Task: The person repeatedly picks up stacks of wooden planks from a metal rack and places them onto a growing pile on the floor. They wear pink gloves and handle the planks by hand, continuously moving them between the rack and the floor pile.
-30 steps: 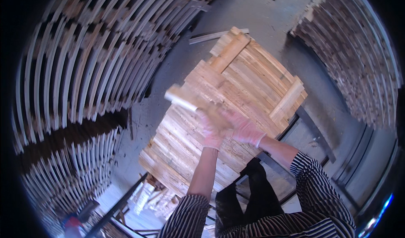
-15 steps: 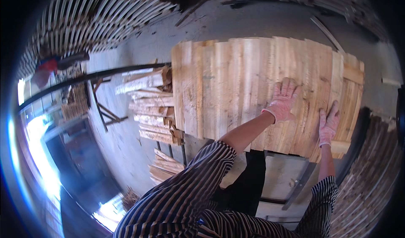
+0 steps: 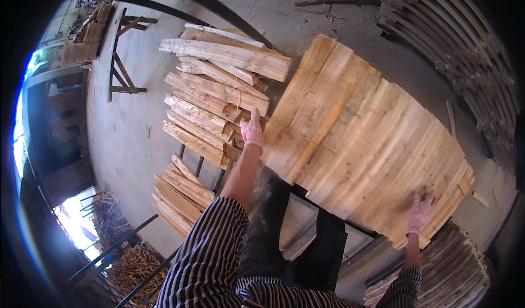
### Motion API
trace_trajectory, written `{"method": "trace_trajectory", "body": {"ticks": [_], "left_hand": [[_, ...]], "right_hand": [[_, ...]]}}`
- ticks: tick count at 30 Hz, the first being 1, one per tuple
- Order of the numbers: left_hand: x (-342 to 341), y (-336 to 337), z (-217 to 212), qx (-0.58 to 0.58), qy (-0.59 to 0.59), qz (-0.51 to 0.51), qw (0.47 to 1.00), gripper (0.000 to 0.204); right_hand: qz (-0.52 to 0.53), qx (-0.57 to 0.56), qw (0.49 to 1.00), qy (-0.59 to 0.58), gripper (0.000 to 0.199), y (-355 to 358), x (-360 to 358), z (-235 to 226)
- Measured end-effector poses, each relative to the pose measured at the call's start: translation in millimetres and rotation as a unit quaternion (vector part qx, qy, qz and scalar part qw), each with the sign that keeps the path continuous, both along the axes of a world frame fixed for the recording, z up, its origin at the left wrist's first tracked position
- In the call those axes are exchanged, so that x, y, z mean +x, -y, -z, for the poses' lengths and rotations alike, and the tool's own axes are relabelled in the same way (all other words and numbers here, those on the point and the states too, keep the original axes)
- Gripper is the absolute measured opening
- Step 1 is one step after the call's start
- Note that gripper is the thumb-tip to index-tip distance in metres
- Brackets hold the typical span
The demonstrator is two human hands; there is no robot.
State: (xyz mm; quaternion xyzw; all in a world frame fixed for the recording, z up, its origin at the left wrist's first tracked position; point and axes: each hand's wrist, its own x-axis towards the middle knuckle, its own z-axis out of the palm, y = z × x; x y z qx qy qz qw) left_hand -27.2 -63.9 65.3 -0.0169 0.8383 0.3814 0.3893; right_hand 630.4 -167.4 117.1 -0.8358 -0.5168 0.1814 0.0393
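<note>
Neither hand grips anything: the left hand [image 3: 252,128], in a pink glove, is stretched out with fingers spread loosely over the near end of a loose heap of rough planks [image 3: 219,92], hovering at or just touching the top boards, while the right hand [image 3: 420,214], gloved the same, lies open and flat on the near right corner of the flat panel of joined boards [image 3: 366,138]. In the head view, the panel rests on a dark metal frame [image 3: 350,237] in front of the person, its boards running from far left to near right. Half a second ago both hands were pressed flat on that panel, side by side; now the left arm has swung well left, away from the panel to the plank heap, and only the right hand stays on the wood. That shift reads as a turn from steadying the laid boards toward fetching another plank, though no plank is lifted yet. A second, lower pile of short planks [image 3: 178,193] lies on the concrete floor [image 3: 131,127] near left, a trestle [image 3: 123,62] stands far left, and curved stacks of slats [image 3: 465,45] fill the far right.
</note>
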Motion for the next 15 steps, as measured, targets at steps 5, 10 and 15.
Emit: {"method": "trace_trajectory", "body": {"ticks": [5,10,15], "left_hand": [[-28,-69,27,-0.063,0.032,-0.105,0.992,0.131],[-37,-95,42,-0.190,-0.030,-0.159,0.968,0.127],[-84,-30,58,-0.119,0.058,-0.110,0.985,0.088]], "right_hand": [[-0.040,0.045,0.955,-0.290,0.069,-29,-209,-49],[-0.161,0.001,0.901,-0.404,0.068,-45,-363,-85],[-0.297,-0.055,0.877,-0.372,0.071,-80,-481,-103]]}}
